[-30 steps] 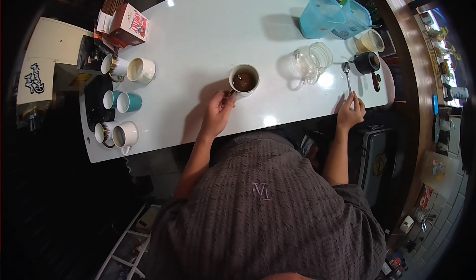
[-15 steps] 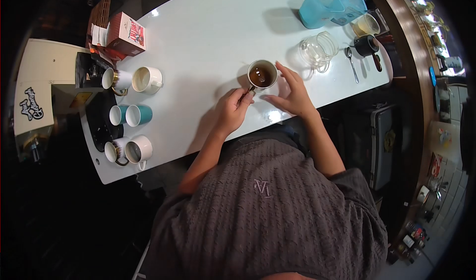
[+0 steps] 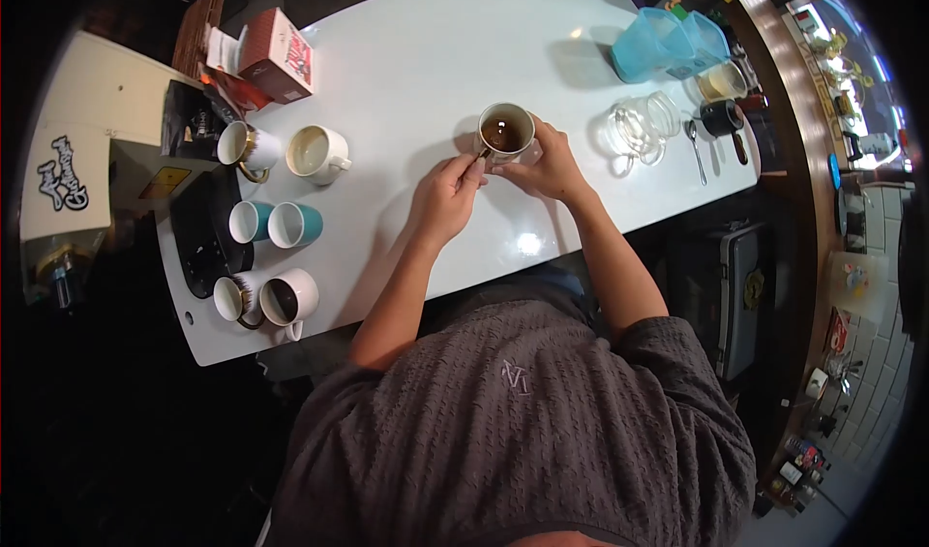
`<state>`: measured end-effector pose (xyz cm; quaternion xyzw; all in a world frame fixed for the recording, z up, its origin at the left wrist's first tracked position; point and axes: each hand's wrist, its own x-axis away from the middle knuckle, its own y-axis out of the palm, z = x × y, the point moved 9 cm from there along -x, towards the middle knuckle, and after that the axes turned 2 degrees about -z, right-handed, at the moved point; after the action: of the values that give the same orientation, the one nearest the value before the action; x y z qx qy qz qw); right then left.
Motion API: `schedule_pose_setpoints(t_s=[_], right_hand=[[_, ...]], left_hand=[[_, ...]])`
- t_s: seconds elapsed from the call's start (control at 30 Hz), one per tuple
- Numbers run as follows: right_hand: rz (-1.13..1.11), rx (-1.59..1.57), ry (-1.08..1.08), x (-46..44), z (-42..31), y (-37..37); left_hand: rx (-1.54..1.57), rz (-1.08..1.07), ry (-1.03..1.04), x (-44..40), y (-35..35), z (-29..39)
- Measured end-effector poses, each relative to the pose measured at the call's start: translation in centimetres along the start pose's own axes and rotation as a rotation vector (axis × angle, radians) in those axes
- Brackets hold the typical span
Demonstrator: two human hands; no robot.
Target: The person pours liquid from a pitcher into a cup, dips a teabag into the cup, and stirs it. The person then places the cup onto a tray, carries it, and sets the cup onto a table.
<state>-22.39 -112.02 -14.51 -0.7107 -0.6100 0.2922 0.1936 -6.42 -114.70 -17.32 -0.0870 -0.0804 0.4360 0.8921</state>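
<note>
A mug (image 3: 507,129) with brown liquid in it is held over the middle of the white table (image 3: 416,73). Its handle is pinched in the fingers of my left hand (image 3: 448,198). My right hand (image 3: 550,165) wraps the mug's right side, with the thumb along the near side low down. To the right of my hands stands a clear glass pitcher (image 3: 641,129). A metal spoon (image 3: 697,152) lies beyond it.
At the left stand white mugs (image 3: 317,154) and teal cups (image 3: 296,226), near a red-and-white box (image 3: 278,55) and a black tray (image 3: 208,242). Blue translucent containers (image 3: 646,45) and a dark small pot (image 3: 721,117) are at the right.
My right hand has closed in from beside the mug and now holds its side. The mug has shifted slightly up and left in view. My left hand stays on the handle.
</note>
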Motion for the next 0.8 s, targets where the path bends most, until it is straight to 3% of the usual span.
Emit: schedule_pose_setpoints(t_s=[0.27, 0.63, 0.73, 0.8], right_hand=[[0.059, -0.043, 0.026, -4.5, -1.4, 2.5], [-0.093, -0.068, 0.105, -6.4, -1.5, 3.6], [-0.040, -0.107, 0.076, -6.1, -1.8, 3.3], [0.163, -0.012, -0.010, -4.9, -1.6, 1.8]], left_hand=[[0.131, 0.167, 0.013, -1.6, -4.7, 0.7], [0.119, 0.310, -0.016, 2.5, -5.7, 0.3], [0.207, 0.383, -0.038, 5.0, -5.2, -0.8], [0.265, 0.465, -0.019, 7.3, -4.7, -1.2]])
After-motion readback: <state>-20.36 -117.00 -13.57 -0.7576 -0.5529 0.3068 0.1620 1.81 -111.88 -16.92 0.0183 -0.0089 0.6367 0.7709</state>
